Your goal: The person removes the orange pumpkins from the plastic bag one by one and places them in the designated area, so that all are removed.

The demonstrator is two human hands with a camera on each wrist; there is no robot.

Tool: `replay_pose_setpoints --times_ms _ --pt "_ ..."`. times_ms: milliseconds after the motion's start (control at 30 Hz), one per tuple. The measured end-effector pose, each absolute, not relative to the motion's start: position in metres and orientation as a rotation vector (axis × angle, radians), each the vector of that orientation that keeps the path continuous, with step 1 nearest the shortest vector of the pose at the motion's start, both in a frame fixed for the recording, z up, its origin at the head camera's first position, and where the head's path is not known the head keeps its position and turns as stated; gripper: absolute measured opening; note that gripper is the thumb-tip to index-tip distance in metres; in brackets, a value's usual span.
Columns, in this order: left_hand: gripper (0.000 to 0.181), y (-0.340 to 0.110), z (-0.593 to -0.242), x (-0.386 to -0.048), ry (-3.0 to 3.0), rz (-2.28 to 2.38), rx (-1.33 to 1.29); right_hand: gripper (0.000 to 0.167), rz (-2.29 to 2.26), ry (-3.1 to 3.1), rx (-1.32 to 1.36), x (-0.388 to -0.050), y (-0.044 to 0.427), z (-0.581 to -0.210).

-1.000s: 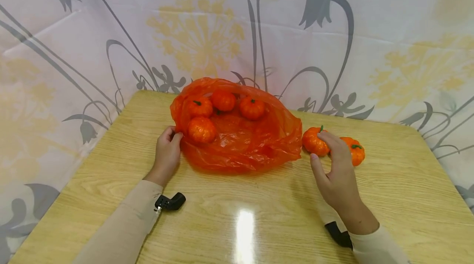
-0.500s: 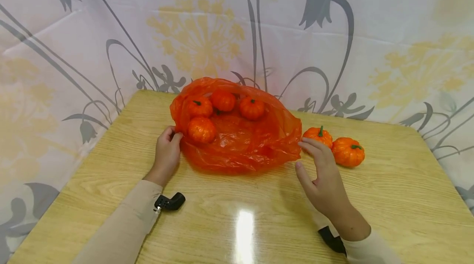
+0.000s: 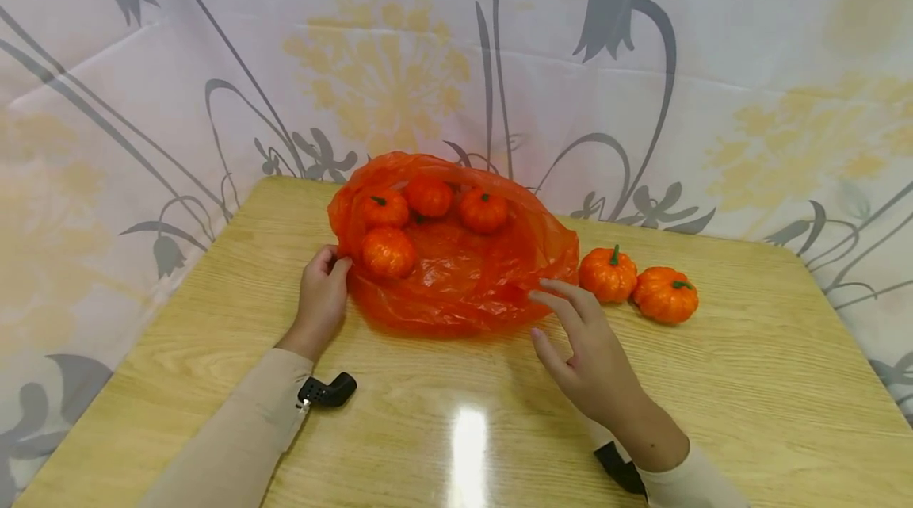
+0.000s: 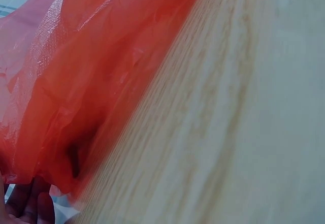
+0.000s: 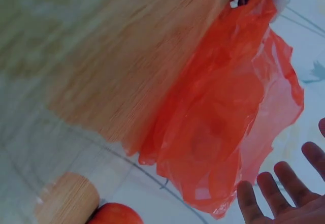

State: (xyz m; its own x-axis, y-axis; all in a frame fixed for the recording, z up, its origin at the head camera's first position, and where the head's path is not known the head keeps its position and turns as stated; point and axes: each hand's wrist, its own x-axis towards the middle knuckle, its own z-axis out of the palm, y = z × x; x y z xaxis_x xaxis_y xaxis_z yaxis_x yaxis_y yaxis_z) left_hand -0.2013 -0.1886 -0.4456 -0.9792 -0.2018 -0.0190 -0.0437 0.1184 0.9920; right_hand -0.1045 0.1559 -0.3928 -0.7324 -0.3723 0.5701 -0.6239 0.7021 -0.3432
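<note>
An orange plastic bag (image 3: 456, 314) lies with its mouth wide toward me, and several small orange pumpkins (image 3: 388, 252) rest inside along its left and back. My left hand (image 3: 321, 298) pinches the bag's left rim between thumb and fingers; in the left wrist view its fingertips (image 4: 44, 209) meet the film at the lower left corner. Fingers spread and empty, my right hand (image 3: 595, 365) hovers at the bag's front right edge. Whether it touches the film is unclear. The right wrist view shows those fingers (image 5: 289, 181) extended beside the bag.
Two more pumpkins with green stems, one (image 3: 609, 275) close to the bag's right edge and another (image 3: 666, 296) beside it, sit on the wooden table (image 3: 399, 429). A flower-patterned cloth (image 3: 428, 40) hangs behind the table. Black devices (image 3: 328, 390) are worn on both wrists.
My right hand has moved left, from over the loose pumpkins to the bag's front right edge. Both loose pumpkins stay where they were. The left hand keeps its hold on the rim.
</note>
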Motion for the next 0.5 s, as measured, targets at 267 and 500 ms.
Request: replay_pose_setpoints --times_ms 267,500 --pt "0.025 -0.189 -0.445 -0.201 -2.235 -1.961 0.226 0.039 0.737 -2.524 0.808 -0.101 0.147 -0.394" --pt "0.025 -0.188 -0.446 -0.201 -2.248 -1.968 0.233 0.041 0.729 -2.543 0.88 -0.099 0.14 -0.402"
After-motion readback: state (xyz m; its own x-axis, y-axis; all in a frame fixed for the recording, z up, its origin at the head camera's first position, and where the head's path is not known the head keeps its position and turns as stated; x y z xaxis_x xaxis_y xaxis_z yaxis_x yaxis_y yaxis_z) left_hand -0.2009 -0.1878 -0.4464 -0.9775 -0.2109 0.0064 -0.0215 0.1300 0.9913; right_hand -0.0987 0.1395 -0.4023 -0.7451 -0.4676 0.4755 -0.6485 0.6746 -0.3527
